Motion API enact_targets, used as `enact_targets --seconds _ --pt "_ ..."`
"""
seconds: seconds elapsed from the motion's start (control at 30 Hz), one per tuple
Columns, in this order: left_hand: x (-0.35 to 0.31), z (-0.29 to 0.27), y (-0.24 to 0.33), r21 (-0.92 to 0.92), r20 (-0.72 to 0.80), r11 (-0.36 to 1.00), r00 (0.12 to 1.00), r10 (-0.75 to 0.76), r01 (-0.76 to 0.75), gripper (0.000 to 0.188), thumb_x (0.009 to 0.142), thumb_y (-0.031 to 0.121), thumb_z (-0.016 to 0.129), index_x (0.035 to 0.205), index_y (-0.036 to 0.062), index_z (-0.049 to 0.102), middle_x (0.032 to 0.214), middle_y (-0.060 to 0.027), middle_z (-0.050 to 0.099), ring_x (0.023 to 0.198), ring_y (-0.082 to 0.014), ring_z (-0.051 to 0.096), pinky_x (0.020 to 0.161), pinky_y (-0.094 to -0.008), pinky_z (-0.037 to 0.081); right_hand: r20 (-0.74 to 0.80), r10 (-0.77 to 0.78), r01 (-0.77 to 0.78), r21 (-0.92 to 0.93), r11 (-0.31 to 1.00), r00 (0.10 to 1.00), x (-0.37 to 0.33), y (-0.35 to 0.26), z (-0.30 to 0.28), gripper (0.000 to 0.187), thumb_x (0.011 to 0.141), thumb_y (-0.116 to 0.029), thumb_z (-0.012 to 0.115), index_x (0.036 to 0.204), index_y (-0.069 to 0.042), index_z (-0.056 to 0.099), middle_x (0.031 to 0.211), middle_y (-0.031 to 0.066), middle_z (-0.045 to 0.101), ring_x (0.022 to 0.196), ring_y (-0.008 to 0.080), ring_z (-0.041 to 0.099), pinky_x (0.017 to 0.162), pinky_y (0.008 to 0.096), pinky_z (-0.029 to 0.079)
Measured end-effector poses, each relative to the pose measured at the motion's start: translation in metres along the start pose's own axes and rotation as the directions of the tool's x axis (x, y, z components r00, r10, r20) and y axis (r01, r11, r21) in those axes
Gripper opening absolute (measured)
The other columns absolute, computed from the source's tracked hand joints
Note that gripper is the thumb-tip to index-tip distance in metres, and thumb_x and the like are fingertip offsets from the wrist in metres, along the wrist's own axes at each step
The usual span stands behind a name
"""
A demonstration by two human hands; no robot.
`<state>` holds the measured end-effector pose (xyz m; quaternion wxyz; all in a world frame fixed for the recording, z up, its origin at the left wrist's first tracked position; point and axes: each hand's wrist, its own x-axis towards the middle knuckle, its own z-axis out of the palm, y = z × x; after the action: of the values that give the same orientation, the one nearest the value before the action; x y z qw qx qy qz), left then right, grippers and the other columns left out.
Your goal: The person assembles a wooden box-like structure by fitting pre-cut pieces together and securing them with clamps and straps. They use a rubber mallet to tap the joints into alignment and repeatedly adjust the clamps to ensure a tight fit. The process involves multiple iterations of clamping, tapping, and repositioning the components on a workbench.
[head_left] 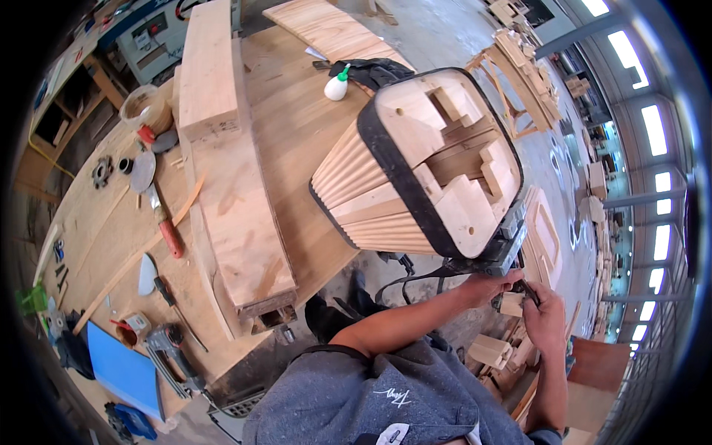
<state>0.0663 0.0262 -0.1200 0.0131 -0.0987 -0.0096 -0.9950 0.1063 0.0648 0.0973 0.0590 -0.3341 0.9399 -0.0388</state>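
Nearest the viewer is the grey shirt (371, 393) of the worker, whose two forearms extend to the right of the tabletop (297, 111). Pale wooden blocks (489, 351) lie lower, between the forearms. The right hand (546, 315) has its grip curled around a dark handle (528, 292). The left hand (495, 285) is just beside it, fingers bent at the lower end of a metal clamp (506, 248); what its grip pinches, if anything, cannot be told.

The near edge of the tabletop slants away to the left of the hands, which are both outside it. The fluted wooden piece (363, 185) lies above and to the left of both grips, its recessed face toward the camera. A black band (400, 182) encircles that face, with the clamp at the corner nearest the hands. A bare strip of tabletop separates the piece from a thick wooden beam (222, 170), beyond which lie a nail gun (172, 356) and a red-handled scraper (170, 236).

Farther off, a white bottle with a green cap (336, 87) stands near the piece's upper corner. At right, open floor (552, 170) extends beside a wooden frame (512, 89).
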Motion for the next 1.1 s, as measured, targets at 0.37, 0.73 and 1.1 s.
enact_targets --seconds 0.37,0.73,1.1 --pt "0.019 -0.025 0.001 0.154 0.32 0.982 0.934 -0.158 0.113 0.028 0.1 0.023 0.07 0.122 0.0073 0.063 0.107 -0.0035 0.067 0.093 -0.0103 0.063 0.08 -0.0243 0.052 -0.034 -0.169 0.157 -0.226 0.961 0.985 0.018 0.003 -0.001 0.019 0.095 -0.014 0.066 0.082 -0.001 0.068 0.072 0.0227 0.063 0.066 0.0391 0.066 0.06 0.0459 0.05" --pt "-0.034 0.018 0.023 0.561 0.072 0.827 0.997 -0.019 -0.025 0.05 0.107 0.018 0.055 0.15 0.0036 0.035 0.146 -0.012 0.054 0.124 -0.0146 0.056 0.104 -0.0348 0.047 0.396 -0.208 0.082 0.312 0.947 0.894 0.162 0.115 0.009 0.043 0.099 -0.03 0.061 0.071 0.002 0.066 0.053 0.0077 0.049 0.054 0.0115 0.049 0.052 0.0358 0.038" --pt "-0.042 0.095 0.032 0.788 -0.609 0.342 0.732 0.306 0.512 0.047 0.088 0.046 0.078 0.084 0.0015 0.063 0.072 -0.0075 0.061 0.069 -0.016 0.058 0.066 -0.033 0.047 0.817 -0.337 -0.682 0.576 0.45 0.468 0.184 0.146 0.212 0.023 0.094 -0.02 0.058 0.092 -0.002 0.072 0.084 0.0078 0.07 0.072 0.0168 0.063 0.06 0.0306 0.048"
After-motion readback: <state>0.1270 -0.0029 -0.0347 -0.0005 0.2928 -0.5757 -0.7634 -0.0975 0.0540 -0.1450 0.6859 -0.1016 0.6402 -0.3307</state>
